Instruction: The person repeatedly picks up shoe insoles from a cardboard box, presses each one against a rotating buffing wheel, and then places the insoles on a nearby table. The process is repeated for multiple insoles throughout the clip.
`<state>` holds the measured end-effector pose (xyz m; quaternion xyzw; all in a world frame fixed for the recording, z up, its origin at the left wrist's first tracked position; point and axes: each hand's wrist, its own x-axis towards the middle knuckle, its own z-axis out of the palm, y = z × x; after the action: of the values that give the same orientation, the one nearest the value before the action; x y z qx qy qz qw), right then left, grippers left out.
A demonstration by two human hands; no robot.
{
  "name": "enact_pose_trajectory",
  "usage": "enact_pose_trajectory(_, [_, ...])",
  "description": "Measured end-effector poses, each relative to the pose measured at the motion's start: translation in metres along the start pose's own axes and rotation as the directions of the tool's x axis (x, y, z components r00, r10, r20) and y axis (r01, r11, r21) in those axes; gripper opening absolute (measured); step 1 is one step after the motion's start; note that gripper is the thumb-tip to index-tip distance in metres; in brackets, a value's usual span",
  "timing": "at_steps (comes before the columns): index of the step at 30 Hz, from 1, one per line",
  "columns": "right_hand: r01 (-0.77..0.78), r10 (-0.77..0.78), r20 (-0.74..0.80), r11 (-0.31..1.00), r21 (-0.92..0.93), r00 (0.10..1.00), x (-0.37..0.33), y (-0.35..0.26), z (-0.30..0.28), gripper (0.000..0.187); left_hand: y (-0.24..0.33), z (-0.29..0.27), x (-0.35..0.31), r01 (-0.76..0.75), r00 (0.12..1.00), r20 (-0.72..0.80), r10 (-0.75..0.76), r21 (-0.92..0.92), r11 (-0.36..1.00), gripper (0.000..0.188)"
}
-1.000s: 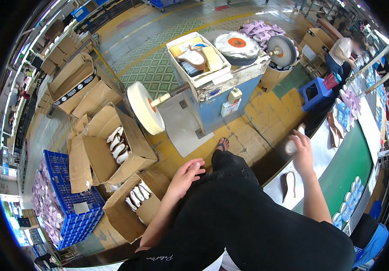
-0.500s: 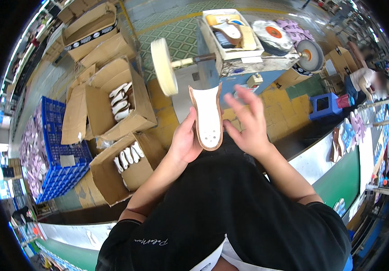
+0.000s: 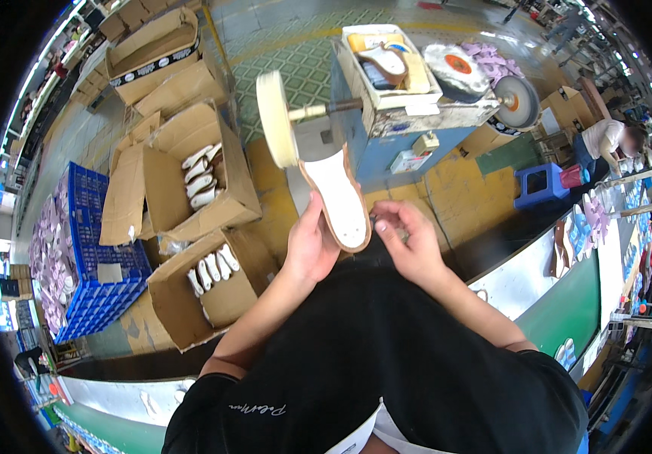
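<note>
My left hand [image 3: 314,240] is closed round the side of a shoe sole [image 3: 338,198], which has a white upper face and a brown rim. Small holes dot its near, rounded end, and the far end points toward the cream buffing wheel [image 3: 276,119]. From this view I cannot tell whether sole and wheel touch. My right hand [image 3: 410,240] is just right of the sole's near end, fingers curled and thumb pressed in. Whatever those fingers hold, if anything, is too small to make out.
The wheel's shaft comes from a blue machine [image 3: 386,147] with a white tray [image 3: 407,100] on top. A grey wheel [image 3: 519,102] sits on its right. Cardboard boxes [image 3: 161,181] with white shoe parts and a blue crate [image 3: 102,250] stand left. A green conveyor [image 3: 560,314] runs right.
My right hand has come down and its spread fingers have curled in beside the sole's near end. The sole in my left hand has tilted, its far end swinging left toward the cream wheel.
</note>
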<state>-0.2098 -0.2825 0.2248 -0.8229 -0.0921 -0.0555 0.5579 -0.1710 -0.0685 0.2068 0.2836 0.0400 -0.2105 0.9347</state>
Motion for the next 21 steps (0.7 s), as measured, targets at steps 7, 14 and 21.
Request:
enact_pose_trajectory(7, [0.028,-0.013,0.19,0.996,-0.079,0.982,0.007,-0.025,-0.006,0.068,-0.007,0.005,-0.004,-0.004,0.997,0.077,-0.011,0.194,0.981,0.069])
enact_pose_trajectory(14, [-0.077,0.109,0.201,0.984,-0.159,0.974,-0.005,-0.009,-0.027,0.088,-0.021,0.001,-0.004,0.184,0.959,0.12,-0.256,0.422,0.888,0.08])
enact_pose_trajectory(21, [-0.576,0.435,-0.394,0.719,-0.389,0.81,-0.089,0.104,-0.139,0.077,-0.021,-0.009,0.0,0.22,0.92,0.108,-0.376,0.652,0.726,0.083])
